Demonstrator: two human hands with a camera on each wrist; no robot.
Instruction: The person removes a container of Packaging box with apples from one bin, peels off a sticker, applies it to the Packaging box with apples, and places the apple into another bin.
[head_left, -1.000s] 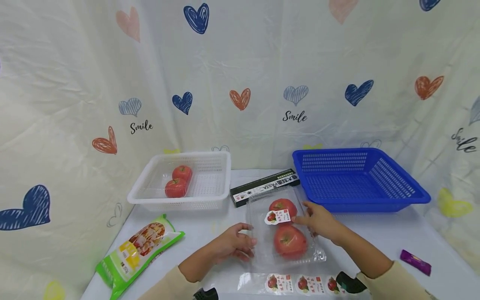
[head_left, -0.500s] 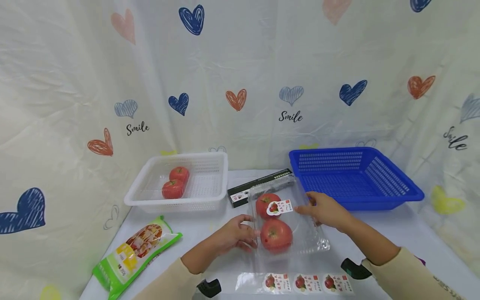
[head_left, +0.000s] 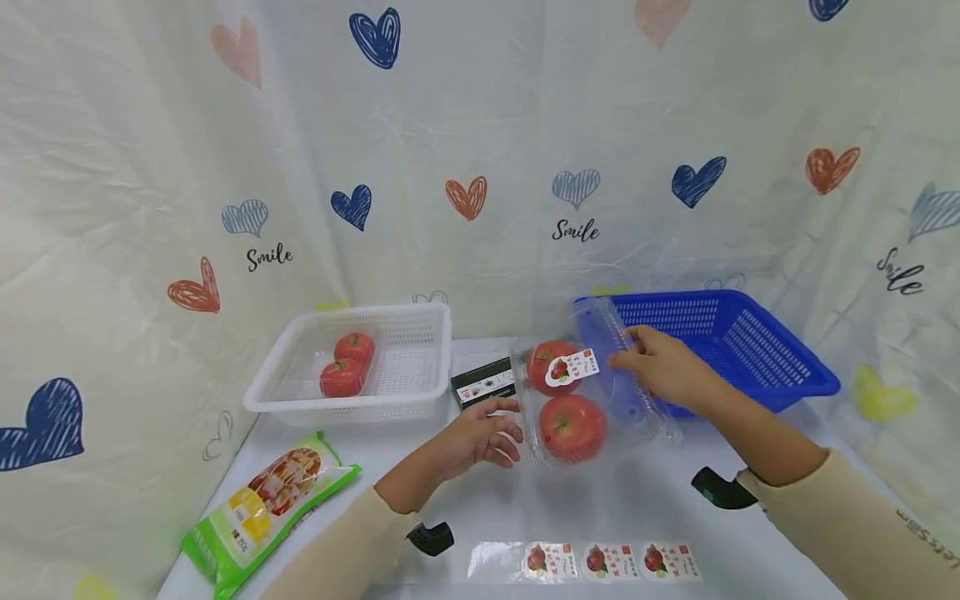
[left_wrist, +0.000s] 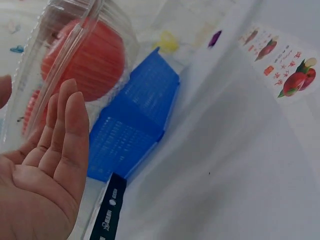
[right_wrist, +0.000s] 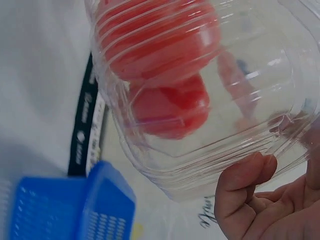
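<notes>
My right hand [head_left: 671, 367] pinches the right edge of a clear plastic fruit box [head_left: 626, 396], thumb and fingers on its rim. Two red apples [head_left: 573, 427] are inside, and a white fruit label [head_left: 572, 367] sits on the lid. The box is raised above the table and tilted, its right side overlapping the blue basket [head_left: 787, 346] in the head view. My left hand [head_left: 480, 437] is just left of the box with fingers extended and spread, holding nothing. The left wrist view shows those fingers [left_wrist: 75, 125] nearly straight beside the box's edge.
A white basket [head_left: 345, 404] at back left contains another clear box of apples [head_left: 347, 377]. Behind the held box lies a dark pasta box [head_left: 483, 382]. A green food bag [head_left: 270, 508] lies at left. A strip of fruit labels [head_left: 611, 562] is at the front.
My right hand has lifted the fruit box up and away toward the blue basket, tilting it. My left hand has come off the box's left edge.
</notes>
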